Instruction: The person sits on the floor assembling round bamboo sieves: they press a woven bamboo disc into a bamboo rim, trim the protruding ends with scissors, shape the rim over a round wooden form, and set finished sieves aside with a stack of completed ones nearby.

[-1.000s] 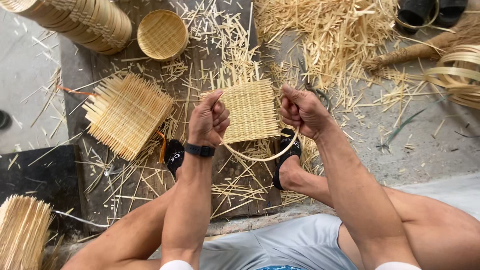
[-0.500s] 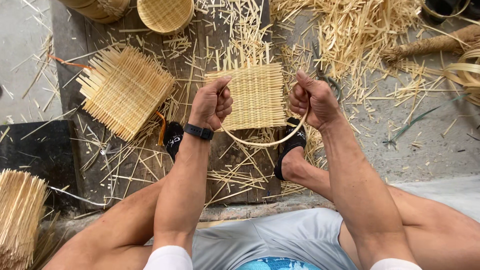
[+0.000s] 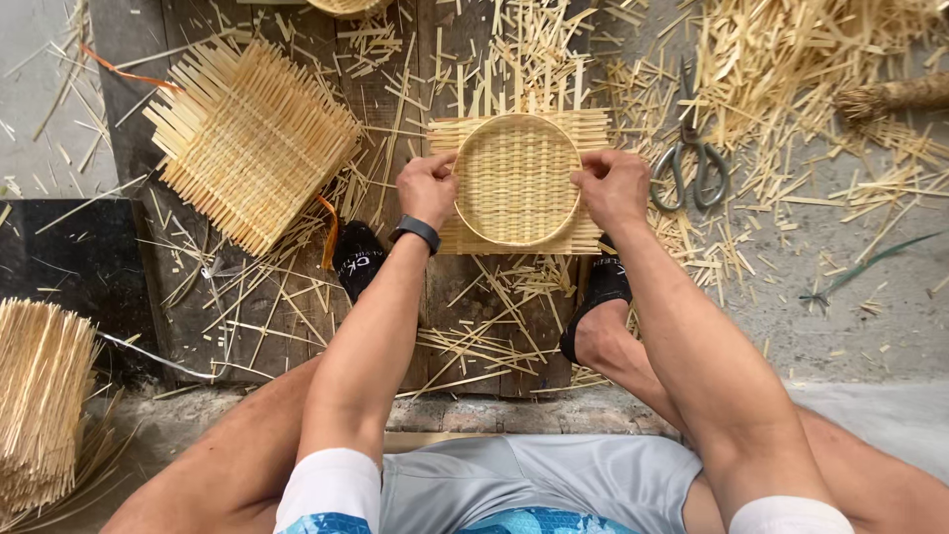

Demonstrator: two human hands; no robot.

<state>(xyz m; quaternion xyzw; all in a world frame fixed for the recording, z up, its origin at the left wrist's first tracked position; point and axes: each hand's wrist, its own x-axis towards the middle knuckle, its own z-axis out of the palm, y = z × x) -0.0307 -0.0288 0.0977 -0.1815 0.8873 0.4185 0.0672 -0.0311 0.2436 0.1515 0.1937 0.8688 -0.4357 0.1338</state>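
Two hands work on one woven bamboo mat (image 3: 518,178) that lies flat on the wooden board (image 3: 395,297), between the person's two feet. One round bamboo hoop (image 3: 517,179) sits on top of the mat. The left hand (image 3: 427,188) grips the hoop's left edge with its fingers curled tight. The right hand (image 3: 613,188) grips the right edge the same way. Both hands press the hoop onto the mat.

The left wrist wears one black watch (image 3: 415,231). Two black socks show: one left sock (image 3: 358,259) and one right sock (image 3: 599,293).

One more woven mat (image 3: 252,138) lies to the left on the board, tilted at an angle. One pair of scissors (image 3: 692,158) lies just to the right of the right hand, on the grey ground. One bundle of thin bamboo sticks (image 3: 40,396) stands at the far left edge. Lots of small bamboo scraps (image 3: 791,59) lie all over, too many to count. One orange strip (image 3: 129,71) lies near the top left.
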